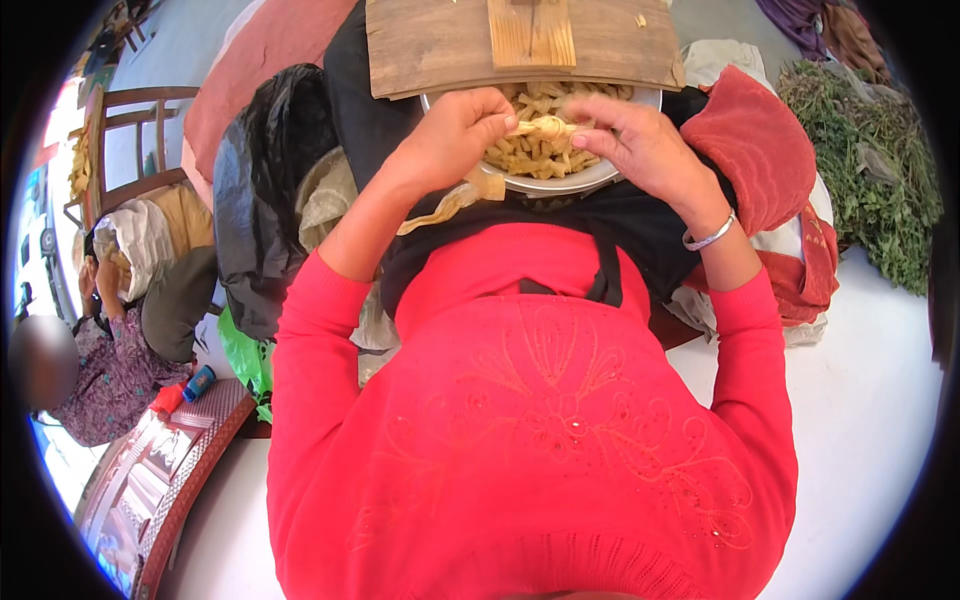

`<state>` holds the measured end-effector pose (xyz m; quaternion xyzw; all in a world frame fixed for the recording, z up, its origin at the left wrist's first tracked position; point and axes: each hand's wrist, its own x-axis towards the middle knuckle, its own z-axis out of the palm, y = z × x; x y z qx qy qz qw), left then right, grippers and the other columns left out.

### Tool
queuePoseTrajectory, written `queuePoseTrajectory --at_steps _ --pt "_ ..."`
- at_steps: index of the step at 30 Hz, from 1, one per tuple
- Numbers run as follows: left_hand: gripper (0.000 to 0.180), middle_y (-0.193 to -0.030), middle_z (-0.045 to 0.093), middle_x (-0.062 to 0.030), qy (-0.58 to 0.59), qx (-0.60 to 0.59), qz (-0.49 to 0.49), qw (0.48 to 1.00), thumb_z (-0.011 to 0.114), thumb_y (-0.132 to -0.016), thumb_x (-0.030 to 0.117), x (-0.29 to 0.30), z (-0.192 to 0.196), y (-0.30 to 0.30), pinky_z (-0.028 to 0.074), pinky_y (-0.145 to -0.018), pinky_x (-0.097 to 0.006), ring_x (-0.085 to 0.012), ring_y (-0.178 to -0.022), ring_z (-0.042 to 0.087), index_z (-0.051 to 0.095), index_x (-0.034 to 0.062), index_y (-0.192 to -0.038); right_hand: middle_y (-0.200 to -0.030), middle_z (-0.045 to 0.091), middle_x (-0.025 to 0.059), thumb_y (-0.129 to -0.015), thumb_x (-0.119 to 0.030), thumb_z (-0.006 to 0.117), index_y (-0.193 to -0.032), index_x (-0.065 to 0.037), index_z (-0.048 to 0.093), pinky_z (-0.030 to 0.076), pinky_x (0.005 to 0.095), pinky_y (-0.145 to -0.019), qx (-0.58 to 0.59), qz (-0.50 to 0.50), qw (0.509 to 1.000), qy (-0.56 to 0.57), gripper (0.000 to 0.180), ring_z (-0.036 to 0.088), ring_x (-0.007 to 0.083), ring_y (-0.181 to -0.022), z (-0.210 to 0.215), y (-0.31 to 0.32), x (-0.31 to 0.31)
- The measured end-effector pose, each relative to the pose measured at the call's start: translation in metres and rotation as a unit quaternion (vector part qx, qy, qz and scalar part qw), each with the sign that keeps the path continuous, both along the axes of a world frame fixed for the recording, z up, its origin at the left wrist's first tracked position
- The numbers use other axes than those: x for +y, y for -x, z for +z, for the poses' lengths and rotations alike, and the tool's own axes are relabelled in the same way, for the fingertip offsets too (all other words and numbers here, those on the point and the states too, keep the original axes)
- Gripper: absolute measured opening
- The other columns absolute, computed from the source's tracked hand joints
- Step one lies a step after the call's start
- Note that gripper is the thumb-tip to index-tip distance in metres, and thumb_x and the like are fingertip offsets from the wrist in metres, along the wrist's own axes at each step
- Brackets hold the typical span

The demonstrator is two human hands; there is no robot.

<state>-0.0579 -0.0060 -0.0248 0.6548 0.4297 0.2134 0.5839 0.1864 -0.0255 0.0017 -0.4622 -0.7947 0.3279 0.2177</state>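
Between my hands is a pale yellow, soft-looking strip with a loose knot at its middle, held over a white basin. My left hand is closed, thumb and forefinger pinching the strip's left end. The right end is pinched by my right hand, whose upper fingers are slightly blurred. Many yellowish knotted pieces fill the basin below. Another flat, pale strip lies across my lap under my left wrist. What it is made of, I cannot tell.
A wooden board with a smaller wood block covers the basin's far side. A red cloth and green plants lie rightward. Leftward are a black plastic bag, chairs, and another person with hands at a white sack.
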Motion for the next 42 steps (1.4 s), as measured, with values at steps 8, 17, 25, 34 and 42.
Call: queuePoseTrajectory --at_steps 8,17,25,34,42 --pt "0.018 -0.067 0.051 0.0022 0.204 -0.058 -0.002 0.977 0.059 -0.089 0.021 0.017 0.004 -0.015 0.036 -0.056 -0.022 -0.0068 -0.064 0.044 0.063 0.0032 -0.085 -0.075 0.062 0.0091 -0.079 -0.025 0.067 -0.093 -0.006 0.062 0.046 0.0355 -0.059 -0.157 0.104 0.973 -0.134 0.024 0.062 0.0246 -0.069 0.004 0.016 0.017" --pt "0.019 -0.065 0.046 0.0055 0.239 -0.149 0.001 0.96 0.058 -0.091 0.026 0.046 0.012 -0.009 0.022 -0.045 -0.019 -0.002 -0.052 0.031 0.061 0.0073 -0.091 -0.08 0.062 0.001 -0.091 -0.016 0.058 -0.104 -0.002 0.062 0.048 0.0195 -0.059 0.255 -0.072 0.905 0.333 0.02 0.054 0.0051 -0.062 0.005 0.004 0.039" --pt "0.013 -0.072 0.055 0.0013 0.131 -0.156 0.057 0.977 0.056 -0.091 0.013 0.086 -0.003 -0.003 0.043 -0.054 -0.019 -0.0057 -0.061 0.05 0.06 0.0024 -0.098 -0.07 0.055 -0.0025 -0.091 -0.013 0.055 -0.096 -0.003 0.064 0.043 0.0206 -0.053 0.291 -0.167 0.92 0.204 0.014 0.049 0.0047 -0.058 -0.011 0.02 0.064" --pt "0.012 -0.07 0.055 0.0004 -0.079 0.043 0.083 0.992 0.059 -0.088 0.017 0.104 -0.027 -0.011 0.043 -0.056 -0.024 -0.0074 -0.062 0.051 0.06 0.0054 -0.092 -0.075 0.058 -0.0009 -0.091 -0.013 0.056 -0.098 -0.003 0.063 0.043 0.025 -0.055 0.024 -0.133 0.991 0.002 0.014 0.051 0.0097 -0.059 -0.04 0.013 0.085" --pt "0.018 -0.068 0.049 0.0037 0.107 -0.155 0.158 0.969 0.057 -0.09 0.015 0.074 -0.014 -0.007 0.035 -0.055 -0.021 -0.0064 -0.061 0.044 0.063 0.0031 -0.102 -0.081 0.064 0.007 -0.089 -0.009 0.055 -0.107 -0.004 0.062 0.049 0.0307 -0.063 0.163 -0.112 0.98 0.034 0.02 0.059 0.0159 -0.071 -0.031 0.012 0.048"
